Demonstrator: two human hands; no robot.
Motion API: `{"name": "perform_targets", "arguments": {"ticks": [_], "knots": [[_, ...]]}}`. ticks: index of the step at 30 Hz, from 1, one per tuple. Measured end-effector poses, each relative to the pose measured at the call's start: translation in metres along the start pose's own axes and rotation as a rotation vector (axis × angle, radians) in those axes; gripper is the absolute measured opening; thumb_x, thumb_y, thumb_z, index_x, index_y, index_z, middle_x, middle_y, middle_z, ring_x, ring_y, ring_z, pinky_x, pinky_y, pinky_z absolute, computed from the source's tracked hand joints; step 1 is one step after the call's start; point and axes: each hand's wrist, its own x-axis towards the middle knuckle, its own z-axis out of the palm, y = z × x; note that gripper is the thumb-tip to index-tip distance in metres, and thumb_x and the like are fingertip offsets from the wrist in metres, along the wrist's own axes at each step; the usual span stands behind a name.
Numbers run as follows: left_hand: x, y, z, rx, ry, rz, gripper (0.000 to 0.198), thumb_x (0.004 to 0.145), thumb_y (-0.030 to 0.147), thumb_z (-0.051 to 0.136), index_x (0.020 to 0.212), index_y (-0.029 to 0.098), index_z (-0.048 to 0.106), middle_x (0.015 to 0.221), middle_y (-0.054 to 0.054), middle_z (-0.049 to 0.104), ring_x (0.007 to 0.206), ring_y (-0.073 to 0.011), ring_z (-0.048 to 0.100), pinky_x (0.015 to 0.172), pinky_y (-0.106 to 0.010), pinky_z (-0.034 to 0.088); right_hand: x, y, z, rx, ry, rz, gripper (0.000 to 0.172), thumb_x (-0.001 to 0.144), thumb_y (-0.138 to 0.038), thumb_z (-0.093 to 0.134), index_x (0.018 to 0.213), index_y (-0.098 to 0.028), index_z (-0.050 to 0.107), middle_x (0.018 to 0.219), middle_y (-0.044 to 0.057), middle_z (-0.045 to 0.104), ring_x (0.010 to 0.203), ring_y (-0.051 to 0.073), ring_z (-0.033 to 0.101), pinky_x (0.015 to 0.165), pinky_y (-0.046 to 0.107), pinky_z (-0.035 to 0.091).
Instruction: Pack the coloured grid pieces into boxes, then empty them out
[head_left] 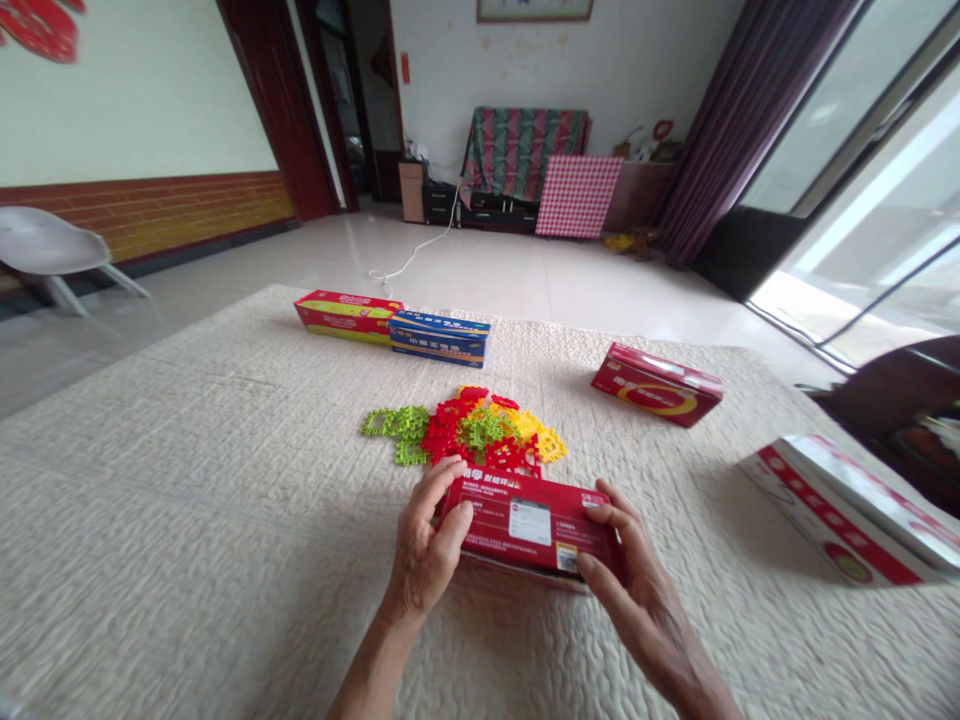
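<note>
Between my two hands is a red cardboard box (495, 525) with white print and a pale label on its upper face. My left hand (429, 535) grips its left end, thumb on top and fingers over the far edge. At the right end, my right hand (626, 560) holds it with the fingers on the far corner and the thumb near the front edge. Just beyond the box lies a pile of red, green and yellow plastic lattice pieces (487, 430). The box covers the near side of the pile.
On the quilted cream cover (225, 480) stand a red and yellow-green box (345, 318), a blue box (439, 340) touching it, another red box (656, 385) and a white and red box (847, 515). A white chair (52, 245) is at far left.
</note>
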Motion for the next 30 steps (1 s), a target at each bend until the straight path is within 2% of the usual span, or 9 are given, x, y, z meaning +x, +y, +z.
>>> {"name": "perform_targets", "arguments": {"ticks": [3, 8, 13, 19, 21, 26, 30], "knots": [[0.0, 0.001, 0.0, -0.008, 0.009, -0.014, 0.037, 0.082, 0.027, 0.06, 0.117, 0.02, 0.067, 0.132, -0.009, 0.063, 0.128, -0.0254, 0.053, 0.112, -0.04, 0.039, -0.001, -0.001, -0.005, -0.001, -0.03, 0.006, 0.039, 0.089, -0.045, 0.058, 0.125, -0.032, 0.048, 0.16, 0.009, 0.022, 0.145, 0.033, 0.03, 0.097, 0.047, 0.054], [0.001, 0.0, 0.001, -0.017, 0.009, -0.018, 0.038, 0.081, 0.027, 0.06, 0.117, 0.02, 0.067, 0.132, -0.008, 0.063, 0.128, -0.0256, 0.054, 0.111, -0.04, 0.04, -0.004, 0.004, -0.017, -0.244, -0.096, -0.153, 0.06, 0.083, -0.035, 0.065, 0.137, -0.037, 0.038, 0.161, 0.008, 0.022, 0.145, 0.035, 0.031, 0.107, 0.055, 0.045], [0.0, -0.002, 0.006, -0.011, -0.022, -0.005, 0.038, 0.08, 0.023, 0.059, 0.117, 0.02, 0.067, 0.132, -0.009, 0.063, 0.128, -0.0254, 0.054, 0.112, -0.041, 0.039, -0.008, 0.013, -0.021, -0.451, -0.019, -0.29, 0.057, 0.083, -0.028, 0.061, 0.134, -0.034, 0.038, 0.156, 0.012, 0.031, 0.136, 0.035, 0.046, 0.096, 0.051, 0.056], [-0.001, -0.003, 0.01, -0.015, -0.001, -0.022, 0.039, 0.077, 0.021, 0.06, 0.115, 0.02, 0.069, 0.13, -0.009, 0.065, 0.126, -0.0262, 0.056, 0.111, -0.043, 0.041, -0.007, 0.008, -0.021, -0.59, 0.022, -0.37, 0.052, 0.08, -0.026, 0.06, 0.128, -0.028, 0.041, 0.15, 0.015, 0.04, 0.128, 0.035, 0.053, 0.094, 0.052, 0.055], [-0.001, -0.002, 0.009, -0.024, -0.004, -0.025, 0.04, 0.076, 0.02, 0.06, 0.115, 0.021, 0.069, 0.129, -0.009, 0.066, 0.125, -0.0264, 0.057, 0.11, -0.042, 0.042, -0.004, 0.004, -0.025, -0.651, -0.01, -0.368, 0.056, 0.078, -0.024, 0.06, 0.131, -0.027, 0.04, 0.145, 0.015, 0.044, 0.125, 0.035, 0.055, 0.093, 0.053, 0.055], [-0.001, -0.001, 0.006, -0.05, -0.023, -0.011, 0.042, 0.075, 0.018, 0.061, 0.116, 0.021, 0.069, 0.129, -0.009, 0.066, 0.124, -0.0265, 0.057, 0.11, -0.043, 0.043, 0.011, -0.013, -0.034, -0.868, -0.137, -0.356, 0.092, 0.067, -0.02, 0.064, 0.15, -0.028, 0.026, 0.135, 0.016, 0.054, 0.119, 0.038, 0.056, 0.094, 0.058, 0.05], [-0.001, 0.002, 0.0, -0.06, -0.045, -0.01, 0.043, 0.072, 0.017, 0.063, 0.115, 0.021, 0.069, 0.127, -0.009, 0.067, 0.122, -0.0267, 0.059, 0.109, -0.043, 0.043, 0.021, -0.032, -0.025, -0.898, -0.249, -0.343, 0.089, 0.062, -0.019, 0.063, 0.147, -0.023, 0.037, 0.136, 0.016, 0.055, 0.124, 0.038, 0.052, 0.099, 0.059, 0.047]]}}
